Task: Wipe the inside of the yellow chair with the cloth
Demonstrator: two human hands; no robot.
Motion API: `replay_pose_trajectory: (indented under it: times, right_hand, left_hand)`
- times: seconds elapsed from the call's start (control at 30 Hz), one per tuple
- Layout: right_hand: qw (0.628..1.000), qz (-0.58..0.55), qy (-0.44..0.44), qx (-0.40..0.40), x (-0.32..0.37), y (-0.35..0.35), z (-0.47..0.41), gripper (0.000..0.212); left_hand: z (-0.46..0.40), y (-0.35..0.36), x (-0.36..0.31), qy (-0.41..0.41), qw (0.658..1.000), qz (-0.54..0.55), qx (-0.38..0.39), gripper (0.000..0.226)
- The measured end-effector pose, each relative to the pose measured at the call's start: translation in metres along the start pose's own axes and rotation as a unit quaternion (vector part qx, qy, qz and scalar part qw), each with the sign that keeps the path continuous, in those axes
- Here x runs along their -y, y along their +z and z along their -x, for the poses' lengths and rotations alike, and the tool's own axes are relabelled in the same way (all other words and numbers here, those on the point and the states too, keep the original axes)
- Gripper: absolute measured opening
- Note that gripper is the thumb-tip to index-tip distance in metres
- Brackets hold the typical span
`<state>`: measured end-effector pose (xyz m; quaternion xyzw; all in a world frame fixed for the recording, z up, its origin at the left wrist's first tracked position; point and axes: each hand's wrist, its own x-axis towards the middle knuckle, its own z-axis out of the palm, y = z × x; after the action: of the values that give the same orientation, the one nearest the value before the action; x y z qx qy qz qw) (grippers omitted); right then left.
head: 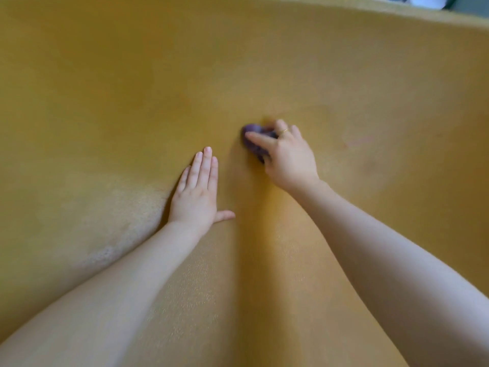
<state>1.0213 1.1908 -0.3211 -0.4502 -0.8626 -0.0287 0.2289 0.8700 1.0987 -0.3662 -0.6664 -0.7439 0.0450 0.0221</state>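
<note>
Mostly yellow chair (132,88), blurred cloth (255,139) perhaps bunched

Right hand (287,154) gripping purple cloth (255,140) against yellow chair (132,88).

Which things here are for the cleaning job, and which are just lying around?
For the job:
- big yellow textured chair, its inside being wiped
- small crumpled purple cloth
- right hand, which holds the cloth against the chair
- left hand, which rests flat on the chair

Just lying about:
- pale and grey things beyond the chair's top edge, too blurred to name
</note>
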Motion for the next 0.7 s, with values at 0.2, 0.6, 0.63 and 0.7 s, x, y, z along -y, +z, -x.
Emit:
replay_pose_trajectory:
  times: [0.2,0.6,0.63,0.7]
  right_hand:
    - [0.953,-0.066,0.211,-0.209,-0.024,-0.004,-0.016,0.047]
    - [1.000,-0.004,-0.010,0.021,0.047,0.032,0.015,0.043]
    - [1.000,0.005,0.009,0.012,0.038,0.025,0.011,0.044]
    - [0.994,-0.002,0.090,-0.057,0.018,0.009,-0.004,0.046]
  left_hand:
    - [-0.003,0.004,0.000,-0.004,1.000,-0.005,0.007,0.118]
    - [0.005,-0.017,0.009,0.024,0.999,-0.027,0.008,0.114]
    - [0.007,-0.023,0.018,0.033,0.998,-0.046,0.013,0.112]
    - [0.009,-0.035,0.041,0.022,0.997,-0.074,0.004,0.110]
